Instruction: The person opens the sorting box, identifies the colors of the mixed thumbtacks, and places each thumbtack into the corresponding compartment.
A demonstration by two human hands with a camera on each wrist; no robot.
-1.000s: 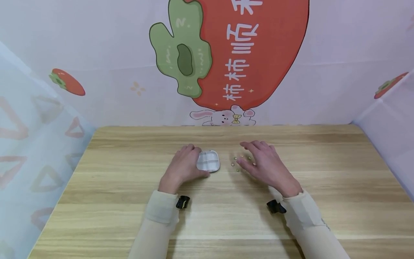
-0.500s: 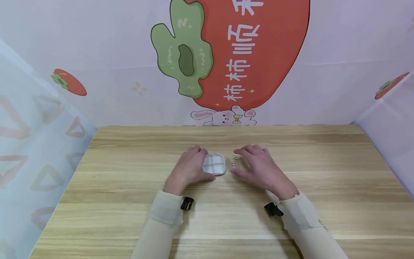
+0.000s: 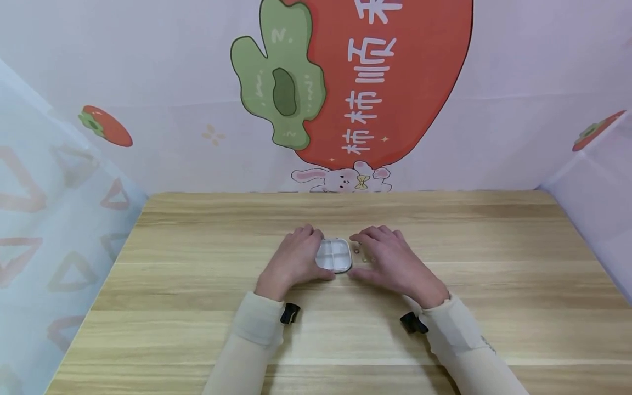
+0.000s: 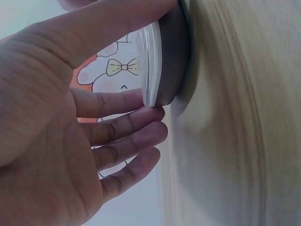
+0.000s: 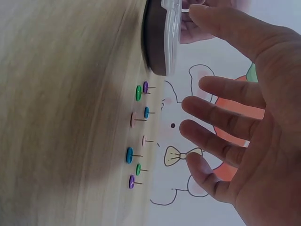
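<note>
A small square box (image 3: pixel 340 253) sits on the table, its white top divided into four by a cross. The left wrist view shows a clear rim over a dark base (image 4: pixel 173 59). My left hand (image 3: pixel 294 258) holds the box from its left, thumb on the near side and fingers at the far side. My right hand (image 3: pixel 395 264) hovers beside the box's right edge, with fingers spread and only loosely bent and nothing between them. Several thumbtacks (image 5: pixel 129 155) with green, blue, purple and pink heads lie point up below it, mostly hidden by that hand in the head view.
The wooden table (image 3: pixel 207 334) runs back to a printed cloth wall (image 3: pixel 187 148) with a rabbit and large persimmon drawing. More cloth hangs at the left and right. A black clip (image 3: pixel 290 313) sits at the left cuff, another (image 3: pixel 413 323) at the right.
My left hand has slid the box rightward and slightly nearer. The right hand has moved left and down over the thumbtacks, up to the box's right edge.
</note>
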